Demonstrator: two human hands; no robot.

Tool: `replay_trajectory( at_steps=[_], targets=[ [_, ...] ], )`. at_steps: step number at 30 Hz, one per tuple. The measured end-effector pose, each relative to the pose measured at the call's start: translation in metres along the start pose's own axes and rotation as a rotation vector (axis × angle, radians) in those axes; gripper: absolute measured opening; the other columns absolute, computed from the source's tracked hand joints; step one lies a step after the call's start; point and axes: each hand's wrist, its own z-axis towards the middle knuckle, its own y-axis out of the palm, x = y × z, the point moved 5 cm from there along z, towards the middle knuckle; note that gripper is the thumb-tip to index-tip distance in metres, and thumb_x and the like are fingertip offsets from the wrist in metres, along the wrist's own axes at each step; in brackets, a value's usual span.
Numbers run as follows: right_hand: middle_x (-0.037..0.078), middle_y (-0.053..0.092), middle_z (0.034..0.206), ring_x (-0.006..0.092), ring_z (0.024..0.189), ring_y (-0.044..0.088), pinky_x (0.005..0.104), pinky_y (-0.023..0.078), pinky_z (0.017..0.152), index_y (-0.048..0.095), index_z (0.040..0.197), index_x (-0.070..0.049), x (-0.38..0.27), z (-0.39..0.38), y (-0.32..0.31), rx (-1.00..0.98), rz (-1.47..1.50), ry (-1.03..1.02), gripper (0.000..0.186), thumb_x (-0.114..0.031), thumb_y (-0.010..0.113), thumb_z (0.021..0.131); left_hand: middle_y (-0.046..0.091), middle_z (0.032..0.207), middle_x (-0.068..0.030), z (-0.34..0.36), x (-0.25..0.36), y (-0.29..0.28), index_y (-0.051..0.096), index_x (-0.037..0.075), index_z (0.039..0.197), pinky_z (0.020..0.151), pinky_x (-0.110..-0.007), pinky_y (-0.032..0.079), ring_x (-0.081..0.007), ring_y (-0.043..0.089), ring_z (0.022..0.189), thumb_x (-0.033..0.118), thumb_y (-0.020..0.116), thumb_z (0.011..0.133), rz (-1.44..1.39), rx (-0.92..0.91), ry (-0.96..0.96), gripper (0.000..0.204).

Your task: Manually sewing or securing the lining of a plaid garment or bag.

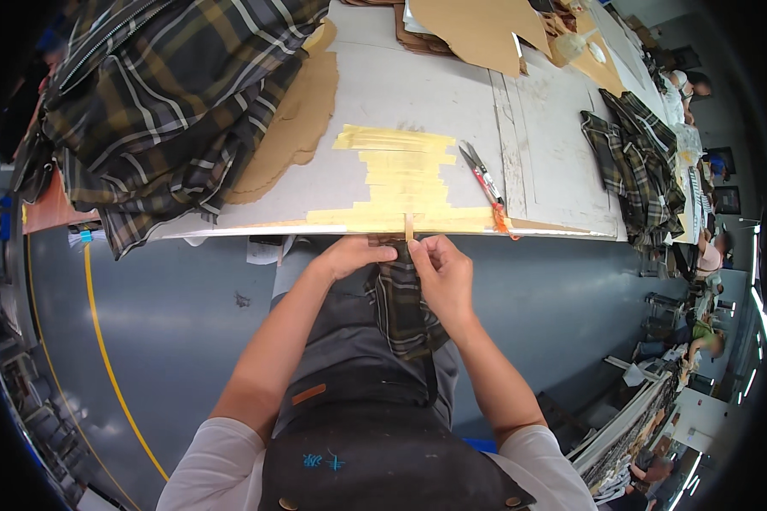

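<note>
At the near edge of the table, my left hand (360, 255) pinches the top of a small dark plaid fabric piece (399, 308), thumb laid across it. The cloth hangs down in front of my apron. My right hand (443, 268) is closed at the cloth's upper right side, thumb and index finger pressed together beside a narrow tan strip (409, 225). That strip crosses the table edge just above the cloth; whether the fingers also grip it I cannot tell. Yellow tape (405, 175) covers the tabletop straight ahead. Small scissors (483, 179) with red-and-white handles lie right of the tape.
A large heap of plaid garments (158, 102) covers the table's left side, partly over brown paper (302, 128). Cardboard pattern pieces (477, 30) lie at the back. More plaid garments (635, 162) rest at the right end. Several people work farther right.
</note>
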Motion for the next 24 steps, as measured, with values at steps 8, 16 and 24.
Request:
replay_trajectory(
  at_steps=[8, 16, 24],
  targets=[
    [0.001, 0.052, 0.054, 0.0031, 0.047, 0.044, 0.0203, 0.034, 0.042, 0.053, 0.072, -0.001, 0.000, -0.008, 0.001, 0.041, 0.066, 0.054, 0.018, -0.012, 0.065, 0.080, 0.062, 0.094, -0.0025, -0.005, -0.019, 0.031, 0.058, 0.003, 0.104, 0.076, -0.024, 0.047, -0.0101, 0.058, 0.083, 0.010, 0.062, 0.080, -0.411, -0.061, -0.087, 0.025],
    [0.000, 0.052, 0.055, 0.0032, 0.043, 0.045, 0.0174, 0.035, 0.039, 0.050, 0.070, -0.001, 0.002, -0.048, -0.002, -0.119, 0.054, 0.168, 0.020, -0.011, 0.061, 0.083, 0.060, 0.086, -0.0033, -0.011, -0.015, 0.040, 0.054, 0.002, 0.102, 0.068, -0.023, 0.048, -0.0096, 0.058, 0.075, 0.013, 0.055, 0.086, -0.544, 0.102, -0.017, 0.020],
    [0.001, 0.052, 0.054, 0.0049, 0.046, 0.045, 0.0199, 0.037, 0.043, 0.053, 0.071, -0.001, -0.011, -0.012, -0.007, -0.041, -0.044, -0.005, 0.018, -0.012, 0.065, 0.079, 0.060, 0.088, -0.0035, -0.011, -0.012, 0.043, 0.055, 0.001, 0.104, 0.073, -0.022, 0.045, -0.0089, 0.057, 0.080, 0.015, 0.056, 0.085, -0.454, 0.182, 0.048, 0.024]
  ],
)
